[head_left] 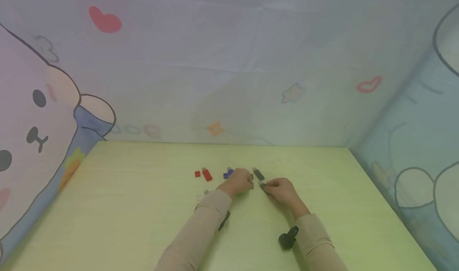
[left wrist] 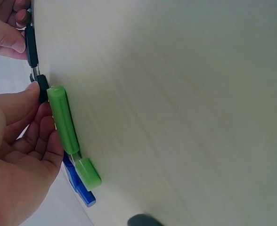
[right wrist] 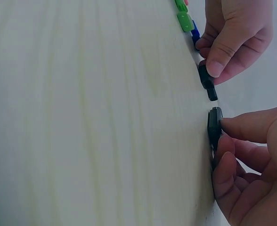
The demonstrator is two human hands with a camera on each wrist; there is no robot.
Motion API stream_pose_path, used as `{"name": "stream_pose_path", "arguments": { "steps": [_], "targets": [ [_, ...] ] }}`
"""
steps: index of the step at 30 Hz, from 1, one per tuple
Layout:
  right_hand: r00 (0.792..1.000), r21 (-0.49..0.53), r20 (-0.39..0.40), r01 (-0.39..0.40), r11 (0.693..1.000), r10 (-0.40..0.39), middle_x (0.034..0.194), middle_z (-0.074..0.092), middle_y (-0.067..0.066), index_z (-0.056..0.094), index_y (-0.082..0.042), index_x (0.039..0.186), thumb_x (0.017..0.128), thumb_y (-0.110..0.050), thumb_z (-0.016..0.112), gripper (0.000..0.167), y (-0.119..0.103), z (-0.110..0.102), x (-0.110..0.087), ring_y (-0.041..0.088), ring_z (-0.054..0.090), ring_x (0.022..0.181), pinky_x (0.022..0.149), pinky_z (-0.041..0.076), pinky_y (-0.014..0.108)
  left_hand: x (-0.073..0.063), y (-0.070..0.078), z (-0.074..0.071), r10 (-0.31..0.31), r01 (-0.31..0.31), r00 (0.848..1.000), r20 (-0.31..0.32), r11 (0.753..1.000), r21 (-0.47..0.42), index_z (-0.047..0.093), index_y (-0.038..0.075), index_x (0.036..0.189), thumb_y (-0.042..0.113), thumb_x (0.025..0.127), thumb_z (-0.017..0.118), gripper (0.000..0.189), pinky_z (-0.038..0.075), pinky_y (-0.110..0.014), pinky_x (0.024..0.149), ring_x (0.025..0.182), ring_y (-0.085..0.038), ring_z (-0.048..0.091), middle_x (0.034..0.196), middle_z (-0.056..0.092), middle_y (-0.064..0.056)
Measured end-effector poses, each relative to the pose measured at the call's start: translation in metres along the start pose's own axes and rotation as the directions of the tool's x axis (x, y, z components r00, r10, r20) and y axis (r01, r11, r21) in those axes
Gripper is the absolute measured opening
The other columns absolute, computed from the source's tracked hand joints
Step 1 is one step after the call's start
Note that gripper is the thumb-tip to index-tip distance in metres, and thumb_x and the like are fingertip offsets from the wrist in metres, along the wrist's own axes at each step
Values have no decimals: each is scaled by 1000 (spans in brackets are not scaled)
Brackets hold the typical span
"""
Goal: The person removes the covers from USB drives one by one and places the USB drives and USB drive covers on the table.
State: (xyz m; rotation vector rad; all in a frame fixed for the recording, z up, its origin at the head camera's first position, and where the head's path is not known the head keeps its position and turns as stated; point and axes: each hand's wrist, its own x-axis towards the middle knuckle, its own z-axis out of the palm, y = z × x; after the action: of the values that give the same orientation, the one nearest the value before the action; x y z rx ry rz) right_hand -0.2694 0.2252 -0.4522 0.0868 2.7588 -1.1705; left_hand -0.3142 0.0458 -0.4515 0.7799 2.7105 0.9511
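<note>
My left hand (head_left: 239,181) pinches a small black USB stick cap (left wrist: 43,88) between thumb and fingers, low over the table. Just to its right, my right hand (head_left: 283,189) grips a black USB stick (left wrist: 31,45), whose metal plug points toward that cap. A second dark USB stick (head_left: 258,173) lies behind the right fingertips, and a dark cap (head_left: 252,177) shows beside the left fingers. Close by the left hand are a green USB stick (left wrist: 63,117) with its green cap (left wrist: 88,174) and a blue one (left wrist: 77,181), partly hidden.
Farther left on the pale wooden table (head_left: 125,207) lie a red USB stick (head_left: 207,174) and its red cap (head_left: 197,174). A pale stick (head_left: 206,192) and clear cap (head_left: 199,197) sit by the left sleeve. Printed cloth (head_left: 229,63) hangs behind the table.
</note>
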Motion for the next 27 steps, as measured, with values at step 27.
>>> {"name": "stream_pose_path", "arguments": {
  "steps": [27],
  "targets": [
    [994,12,-18,107,994,-107,107,64,18,61,4,122,96,-21,58,36,-12,-22,-2,21,65,82,69,52,33,-14,19,-41,30,-29,999,-15,999,37,61,0,69,9,88,65,21,40,-23,61,61,-10,42,65,51,0]
  ]
}}
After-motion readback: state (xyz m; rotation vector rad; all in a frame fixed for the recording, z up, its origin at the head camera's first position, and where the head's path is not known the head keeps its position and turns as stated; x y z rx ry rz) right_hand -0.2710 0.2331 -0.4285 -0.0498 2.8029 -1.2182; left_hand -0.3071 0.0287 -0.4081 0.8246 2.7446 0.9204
